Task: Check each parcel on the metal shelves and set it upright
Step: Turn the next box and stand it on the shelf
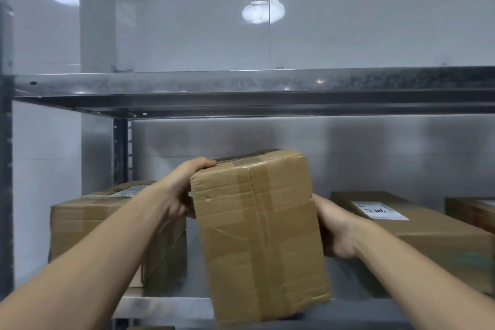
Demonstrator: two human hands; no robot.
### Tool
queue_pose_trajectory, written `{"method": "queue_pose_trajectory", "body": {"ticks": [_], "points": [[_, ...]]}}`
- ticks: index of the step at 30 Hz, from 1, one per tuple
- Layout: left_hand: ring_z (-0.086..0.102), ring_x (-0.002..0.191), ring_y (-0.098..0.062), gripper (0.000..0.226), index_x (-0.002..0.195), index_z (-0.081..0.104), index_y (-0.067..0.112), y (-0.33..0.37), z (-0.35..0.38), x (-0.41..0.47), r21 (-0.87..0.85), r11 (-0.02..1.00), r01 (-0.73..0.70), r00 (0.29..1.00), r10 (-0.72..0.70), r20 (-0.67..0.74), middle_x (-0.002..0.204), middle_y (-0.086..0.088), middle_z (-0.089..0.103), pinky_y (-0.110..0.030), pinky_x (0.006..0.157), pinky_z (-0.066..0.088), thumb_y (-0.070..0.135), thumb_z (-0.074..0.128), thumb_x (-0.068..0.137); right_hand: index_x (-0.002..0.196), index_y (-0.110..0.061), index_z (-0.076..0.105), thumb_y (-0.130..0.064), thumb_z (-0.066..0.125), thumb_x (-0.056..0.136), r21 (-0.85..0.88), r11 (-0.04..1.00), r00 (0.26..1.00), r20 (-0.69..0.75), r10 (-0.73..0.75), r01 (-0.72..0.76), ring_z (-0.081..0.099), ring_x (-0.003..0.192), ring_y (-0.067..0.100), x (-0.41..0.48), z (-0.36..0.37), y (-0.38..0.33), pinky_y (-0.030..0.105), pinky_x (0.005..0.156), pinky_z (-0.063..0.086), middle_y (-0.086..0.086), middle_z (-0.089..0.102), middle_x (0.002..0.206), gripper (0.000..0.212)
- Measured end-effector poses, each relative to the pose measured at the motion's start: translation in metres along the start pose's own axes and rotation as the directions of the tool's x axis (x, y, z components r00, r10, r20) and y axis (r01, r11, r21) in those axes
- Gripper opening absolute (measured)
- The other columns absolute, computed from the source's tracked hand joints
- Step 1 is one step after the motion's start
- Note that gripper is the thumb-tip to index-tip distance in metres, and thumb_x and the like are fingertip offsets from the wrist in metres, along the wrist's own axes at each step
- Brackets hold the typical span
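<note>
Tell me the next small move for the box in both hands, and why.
Probably level it and set it down in the shelf gap: the taped box, gripped by left hand and right hand, is tilted, between the left parcel and the long parcel.

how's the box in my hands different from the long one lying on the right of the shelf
The held box stands on end, tilted, gripped by the left hand and right hand; the long box lies flat on the shelf, untouched. The long box has a white label on top; the held box shows only tape on the faces seen. Both are brown cardboard.
</note>
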State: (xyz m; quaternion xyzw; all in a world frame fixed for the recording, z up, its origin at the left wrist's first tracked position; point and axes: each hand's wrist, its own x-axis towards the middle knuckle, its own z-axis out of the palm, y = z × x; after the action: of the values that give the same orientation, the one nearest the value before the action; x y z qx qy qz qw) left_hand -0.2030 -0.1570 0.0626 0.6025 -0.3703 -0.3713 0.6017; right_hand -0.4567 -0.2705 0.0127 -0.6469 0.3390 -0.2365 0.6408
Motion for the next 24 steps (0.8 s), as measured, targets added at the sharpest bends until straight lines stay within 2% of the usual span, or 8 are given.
{"method": "queue_pose_trajectory", "body": {"ticks": [5, 6, 8, 11, 14, 18, 22, 24], "points": [[0.049, 0.095, -0.027, 0.033, 0.077, 0.058, 0.022, 0.005, 0.005, 0.0, 0.088, 0.995, 0.053, 0.998, -0.056, 0.026, 0.089, -0.009, 0.055, -0.04, 0.09, 0.042, 0.053, 0.069, 0.077, 0.078, -0.024, 0.076, -0.061, 0.067, 0.077, 0.049, 0.999, 0.998, 0.054, -0.009, 0.006, 0.064, 0.097, 0.03, -0.001, -0.002, 0.013, 0.049, 0.105, 0.048, 0.009, 0.069, 0.102, 0.039], [0.048, 0.096, -0.027, 0.034, 0.076, 0.059, 0.021, 0.006, 0.006, 0.0, 0.101, 0.993, 0.059, 0.997, -0.063, 0.038, 0.088, -0.009, 0.056, -0.04, 0.091, 0.042, 0.054, 0.068, 0.077, 0.085, -0.026, 0.071, -0.064, 0.071, 0.069, 0.056, 0.998, 0.998, 0.059, -0.012, 0.008, 0.057, 0.098, 0.03, 0.001, -0.003, 0.013, 0.048, 0.099, 0.048, 0.009, 0.061, 0.104, 0.042], [0.05, 0.097, -0.027, 0.034, 0.075, 0.061, 0.019, 0.008, 0.008, 0.001, 0.126, 0.99, 0.063, 0.997, -0.068, 0.034, 0.09, -0.01, 0.058, -0.044, 0.101, 0.043, 0.052, 0.065, 0.084, 0.099, -0.028, 0.055, -0.074, 0.078, 0.055, 0.116, 0.993, 0.999, 0.047, -0.012, 0.006, 0.041, 0.098, 0.029, 0.005, -0.008, 0.01, 0.05, 0.087, 0.048, 0.006, 0.045, 0.103, 0.067], [0.057, 0.096, -0.029, 0.035, 0.076, 0.065, 0.017, 0.011, 0.012, 0.002, 0.166, 0.984, 0.063, 0.998, -0.067, 0.019, 0.091, -0.011, 0.063, -0.05, 0.108, 0.042, 0.049, 0.063, 0.088, 0.103, -0.022, 0.064, -0.088, 0.056, 0.073, 0.123, 0.992, 1.0, 0.003, -0.023, 0.023, 0.055, 0.094, 0.032, 0.013, -0.015, -0.004, 0.056, 0.08, 0.054, 0.009, 0.06, 0.098, 0.073], [0.063, 0.082, -0.027, 0.036, 0.074, 0.066, 0.015, 0.018, 0.014, 0.0, 0.21, 0.976, 0.066, 0.997, -0.073, 0.025, 0.079, -0.008, 0.066, -0.043, 0.092, 0.049, 0.046, 0.061, 0.091, 0.123, -0.017, 0.068, -0.092, 0.043, 0.076, 0.073, 0.997, 0.998, -0.051, -0.032, 0.035, 0.064, 0.101, 0.035, 0.014, -0.02, -0.032, 0.056, 0.08, 0.055, 0.019, 0.068, 0.118, 0.092], [0.065, 0.076, -0.025, 0.042, 0.079, 0.068, 0.012, 0.027, 0.017, -0.005, 0.251, 0.965, 0.068, 0.997, -0.076, 0.02, 0.073, -0.009, 0.07, -0.037, 0.079, 0.05, 0.05, 0.059, 0.094, 0.1, -0.015, 0.067, -0.088, 0.041, 0.08, -0.091, 0.996, 0.997, -0.073, -0.012, 0.005, 0.067, 0.083, 0.034, 0.005, -0.012, -0.067, 0.045, 0.067, 0.058, 0.017, 0.068, 0.103, 0.08], [0.066, 0.068, -0.022, 0.041, 0.08, 0.067, 0.013, 0.03, 0.019, -0.008, 0.309, 0.948, 0.08, 0.996, -0.088, 0.013, 0.068, -0.007, 0.07, -0.03, 0.06, 0.052, 0.051, 0.059, 0.094, 0.095, -0.017, 0.066, -0.079, 0.048, 0.086, -0.22, 0.975, 0.994, -0.107, 0.001, -0.024, 0.067, 0.081, 0.035, 0.003, -0.005, -0.078, 0.045, 0.058, 0.059, 0.017, 0.066, 0.102, 0.066], [0.065, 0.069, -0.022, 0.037, 0.082, 0.068, 0.014, 0.031, 0.021, -0.009, 0.326, 0.942, 0.08, 0.996, -0.09, 0.015, 0.069, -0.006, 0.07, -0.032, 0.064, 0.052, 0.048, 0.06, 0.094, 0.095, -0.017, 0.066, -0.071, 0.053, 0.09, -0.245, 0.969, 0.994, -0.105, 0.009, -0.034, 0.067, 0.081, 0.036, 0.002, -0.003, -0.081, 0.047, 0.059, 0.06, 0.017, 0.065, 0.101, 0.056]]}}
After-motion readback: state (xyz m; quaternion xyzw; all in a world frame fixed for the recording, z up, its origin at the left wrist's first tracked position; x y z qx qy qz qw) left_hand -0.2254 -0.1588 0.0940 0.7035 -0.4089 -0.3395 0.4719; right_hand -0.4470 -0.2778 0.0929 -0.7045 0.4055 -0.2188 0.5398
